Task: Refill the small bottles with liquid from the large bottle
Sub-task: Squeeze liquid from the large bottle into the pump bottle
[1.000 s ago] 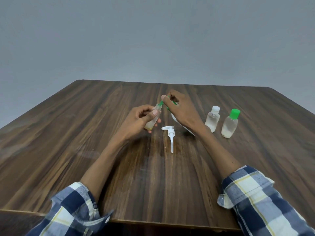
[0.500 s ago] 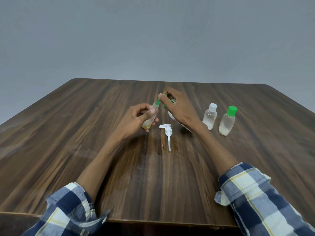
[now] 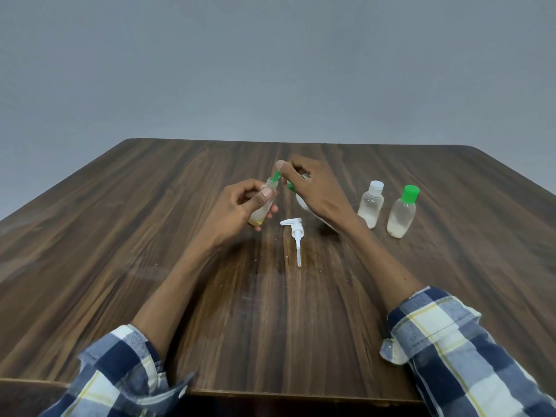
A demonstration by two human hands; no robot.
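Green plastic cap point(image 3: 275, 176) sits pinched in your right hand point(image 3: 316, 191) at the neck of the small clear bottle point(image 3: 262, 207), which your left hand point(image 3: 237, 210) grips tilted above the dark wooden table point(image 3: 150, 236); the large white bottle point(image 3: 301, 200) shows behind your right hand, a white pump head point(image 3: 294, 233) lies below it

We see our left hand point(image 3: 237, 207) gripping a small clear bottle point(image 3: 262, 210), tilted, above the wooden surface point(image 3: 120, 236), while our right hand point(image 3: 316, 191) pinches a green cap point(image 3: 276, 176) at its neck. A white pump head point(image 3: 294, 233) lies below, and two small capped bottles, white-capped point(image 3: 371, 207) and green-capped point(image 3: 402, 212), stand at right.
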